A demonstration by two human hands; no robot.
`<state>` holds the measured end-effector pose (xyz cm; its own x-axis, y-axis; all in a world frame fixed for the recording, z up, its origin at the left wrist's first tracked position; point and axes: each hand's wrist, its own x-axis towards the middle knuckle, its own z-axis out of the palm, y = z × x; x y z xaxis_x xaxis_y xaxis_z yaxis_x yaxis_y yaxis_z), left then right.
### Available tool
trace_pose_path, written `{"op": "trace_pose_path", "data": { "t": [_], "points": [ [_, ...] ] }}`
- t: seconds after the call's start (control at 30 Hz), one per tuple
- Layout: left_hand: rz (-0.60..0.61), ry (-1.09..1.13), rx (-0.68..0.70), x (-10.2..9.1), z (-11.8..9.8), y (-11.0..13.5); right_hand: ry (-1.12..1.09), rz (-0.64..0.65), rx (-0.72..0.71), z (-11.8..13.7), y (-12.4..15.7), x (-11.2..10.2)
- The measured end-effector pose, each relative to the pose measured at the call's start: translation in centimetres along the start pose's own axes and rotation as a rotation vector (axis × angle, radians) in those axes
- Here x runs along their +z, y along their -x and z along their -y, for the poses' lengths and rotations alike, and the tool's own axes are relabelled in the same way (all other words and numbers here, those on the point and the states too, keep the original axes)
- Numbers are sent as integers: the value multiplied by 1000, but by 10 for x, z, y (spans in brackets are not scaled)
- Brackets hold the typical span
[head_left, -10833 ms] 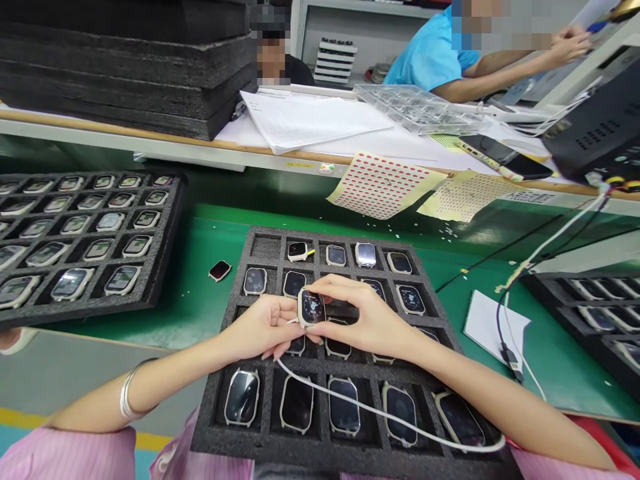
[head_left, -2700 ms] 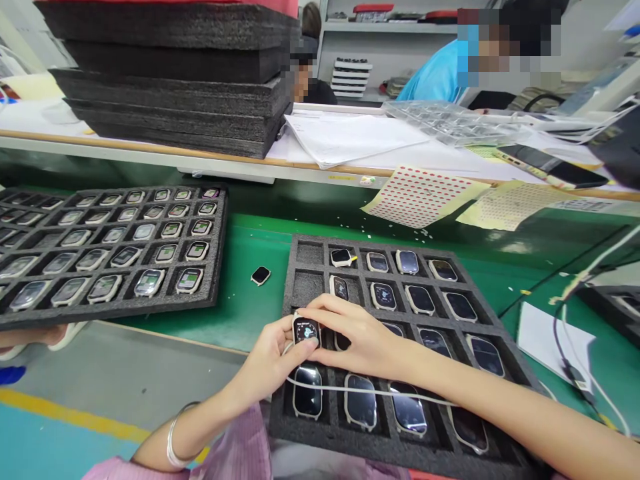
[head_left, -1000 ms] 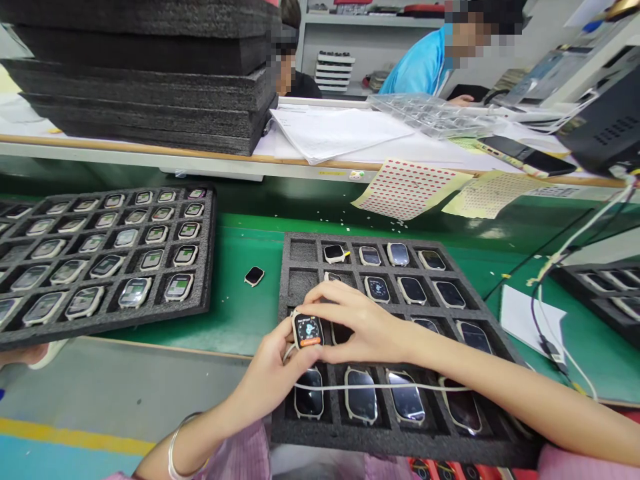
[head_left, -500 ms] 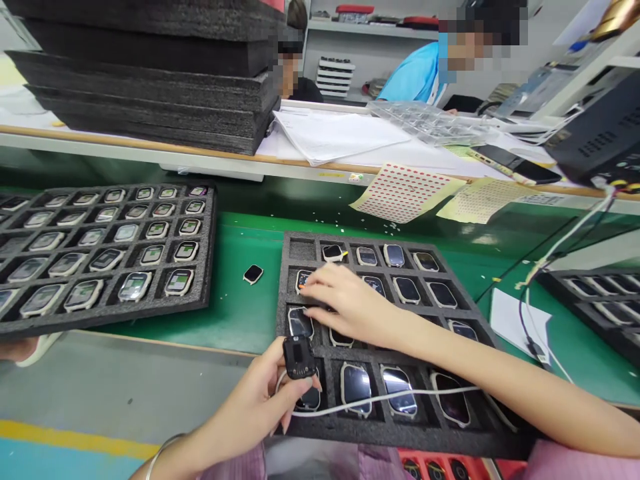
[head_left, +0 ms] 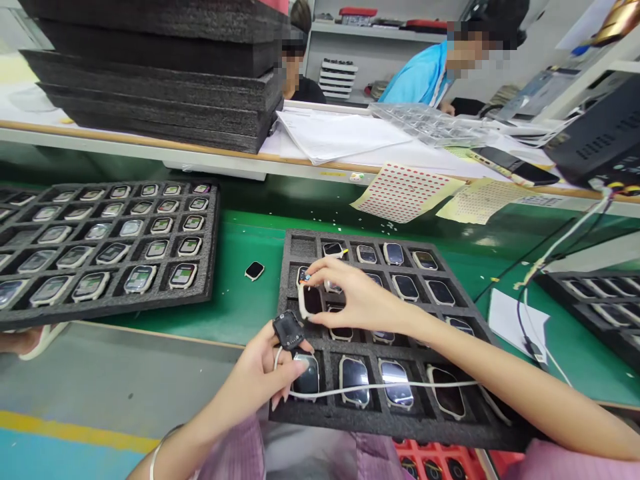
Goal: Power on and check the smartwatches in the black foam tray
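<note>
My left hand (head_left: pixel 257 377) pinches a small black charging puck (head_left: pixel 288 330) on a white cable (head_left: pixel 380 387) that runs right across the near row of the black foam tray (head_left: pixel 295 248). Just above and to its right, my right hand (head_left: pixel 353 300) grips a beige-cased smartwatch (head_left: pixel 309 301), tilted up out of its slot in the tray's left column. The tray holds several more dark-screened watches; a few in the far rows have lit screens.
A second foam tray (head_left: pixel 213 247) of lit watches lies at left on the green mat (head_left: pixel 245 307). A loose watch (head_left: pixel 255 270) rests between the trays. Stacked foam sheets (head_left: pixel 160 73), papers, sticker sheets (head_left: pixel 405 190) and two people sit beyond. More trays (head_left: pixel 595 290) at right.
My left hand pulled the charging puck off the lit watch, which my right hand set into the tray. My right hand then picked a dark watch out of a nearby slot.
</note>
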<state>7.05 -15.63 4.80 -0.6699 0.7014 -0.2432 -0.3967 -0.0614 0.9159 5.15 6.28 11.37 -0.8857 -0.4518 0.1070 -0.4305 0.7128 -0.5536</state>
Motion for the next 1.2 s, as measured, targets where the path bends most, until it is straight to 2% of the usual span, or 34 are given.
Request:
{"op": "trace_pose_path", "data": {
  "t": [0.07,0.13,0.27,0.43,0.6,0.73,1.0,1.2],
  "points": [
    [31,8,-3,-3,-1,-3,-40,-43,1,10,6,-7],
    [75,12,-6,-4,-2,-6,-10,3,-36,22,11,-7],
    [86,-31,-27,-3,-4,-10,147,91,-156,32,13,9],
    [11,-50,-27,2,1,-12,158,63,-198,26,11,25],
    [-41,-38,3,5,6,-9,16,1,-198,17,19,40],
    [-34,-38,15,4,7,-8,-121,-83,-227,10,22,50],
    [-25,-48,16,3,7,-9,-148,-95,-243,7,21,49],
    [-19,-93,6,3,5,-9,-75,-89,-247,9,23,48]
  ]
}}
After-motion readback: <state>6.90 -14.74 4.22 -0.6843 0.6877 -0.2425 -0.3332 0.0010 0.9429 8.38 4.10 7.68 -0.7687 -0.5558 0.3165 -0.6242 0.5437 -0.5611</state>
